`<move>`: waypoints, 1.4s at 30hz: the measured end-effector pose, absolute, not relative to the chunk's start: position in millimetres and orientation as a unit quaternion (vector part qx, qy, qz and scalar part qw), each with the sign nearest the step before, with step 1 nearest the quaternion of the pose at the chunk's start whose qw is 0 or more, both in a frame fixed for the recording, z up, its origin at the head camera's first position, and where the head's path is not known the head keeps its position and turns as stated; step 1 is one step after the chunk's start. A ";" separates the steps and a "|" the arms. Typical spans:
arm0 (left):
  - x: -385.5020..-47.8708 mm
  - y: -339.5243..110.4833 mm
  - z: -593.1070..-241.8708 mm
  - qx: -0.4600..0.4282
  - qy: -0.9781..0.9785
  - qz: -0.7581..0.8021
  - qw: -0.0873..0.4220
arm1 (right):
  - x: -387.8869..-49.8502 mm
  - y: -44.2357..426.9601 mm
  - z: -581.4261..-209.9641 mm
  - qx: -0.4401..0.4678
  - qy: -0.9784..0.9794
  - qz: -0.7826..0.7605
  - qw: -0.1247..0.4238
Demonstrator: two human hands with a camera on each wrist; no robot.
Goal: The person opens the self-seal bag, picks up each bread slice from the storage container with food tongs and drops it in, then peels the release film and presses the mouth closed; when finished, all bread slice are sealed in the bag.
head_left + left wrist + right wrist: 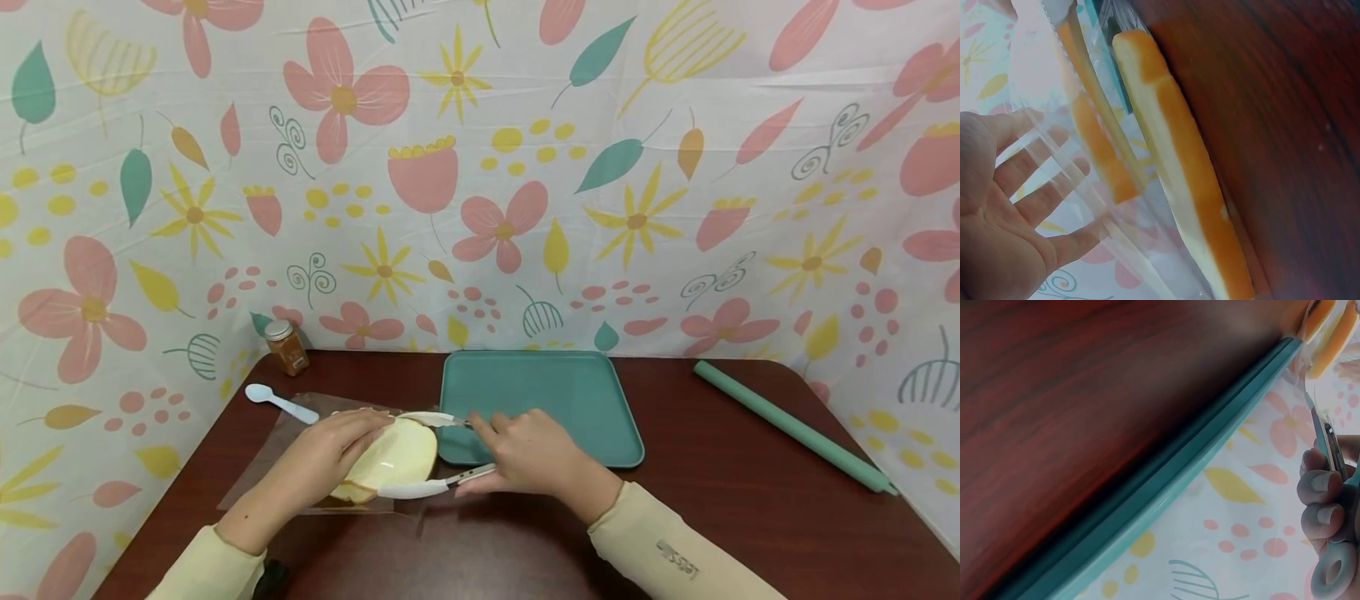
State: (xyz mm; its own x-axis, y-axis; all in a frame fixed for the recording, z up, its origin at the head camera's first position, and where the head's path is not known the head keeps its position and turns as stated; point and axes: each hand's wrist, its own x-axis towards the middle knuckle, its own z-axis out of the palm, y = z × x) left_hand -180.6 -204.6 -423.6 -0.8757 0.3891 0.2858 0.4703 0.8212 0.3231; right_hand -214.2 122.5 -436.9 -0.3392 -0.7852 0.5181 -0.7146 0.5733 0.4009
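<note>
Head view: your right hand (528,454) gripped white-tipped tongs (412,489), their arms on either side of the bread (401,458), left of the tray (532,408); your left hand (337,442) lay over it, unclenched. Your sleeve (675,550) read roughly "LetsSlim"; the jar's (287,348) label was too small to read. Left wrist: your left fingers were spread beside two bread edges. Right wrist: your right fingers curled round the tongs.

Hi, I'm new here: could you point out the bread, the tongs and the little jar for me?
Bread (399,457): head view, on its pale cut face.
Tongs (416,489): head view, on the white end nearer the person.
Jar (290,353): head view, on its side below the lid.
</note>
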 end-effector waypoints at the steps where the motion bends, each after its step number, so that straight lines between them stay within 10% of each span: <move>1: -180.6 -204.8 -423.9 -0.226 -0.949 -0.193 0.106 | -214.2 121.5 -437.0 0.460 -0.816 -0.052 0.346; 42: -179.2 -204.7 -423.2 -0.225 -0.947 -0.190 0.129 | -216.3 90.1 -437.1 0.458 -0.831 -0.035 0.314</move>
